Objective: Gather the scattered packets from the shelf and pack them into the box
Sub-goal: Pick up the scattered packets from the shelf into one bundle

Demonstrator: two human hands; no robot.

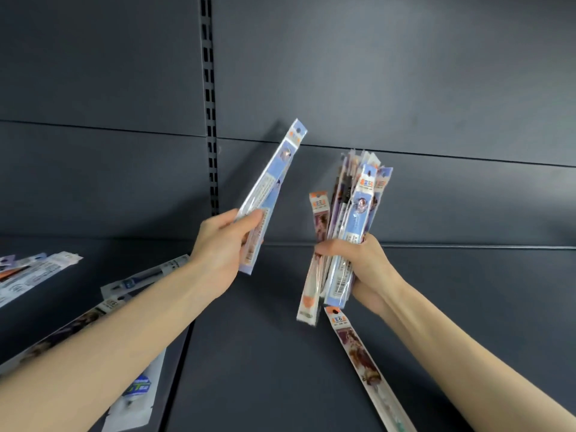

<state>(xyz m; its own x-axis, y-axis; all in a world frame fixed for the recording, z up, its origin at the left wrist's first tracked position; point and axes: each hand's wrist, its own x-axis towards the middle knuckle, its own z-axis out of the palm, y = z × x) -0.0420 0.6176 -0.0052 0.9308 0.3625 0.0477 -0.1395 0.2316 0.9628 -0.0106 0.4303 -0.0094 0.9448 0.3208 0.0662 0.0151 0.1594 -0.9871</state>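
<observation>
Left hand [223,249] round one blue packet [270,188] — right hand [363,263] round a bundle [352,219]

left hand [223,251] gripping, right hand [363,263] clenched

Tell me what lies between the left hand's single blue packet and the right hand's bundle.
Nothing is held there: the head view shows only the shelf's dark back panel behind the gap between blue packet and bundle.

This looks like a shop aisle. A dark metal shelf [280,353] runs beneath flat back panels [405,88], which are divided by a slotted upright [209,104]. Slim packets [358,350] with printed header cards and hang holes lie scattered on it.
</observation>
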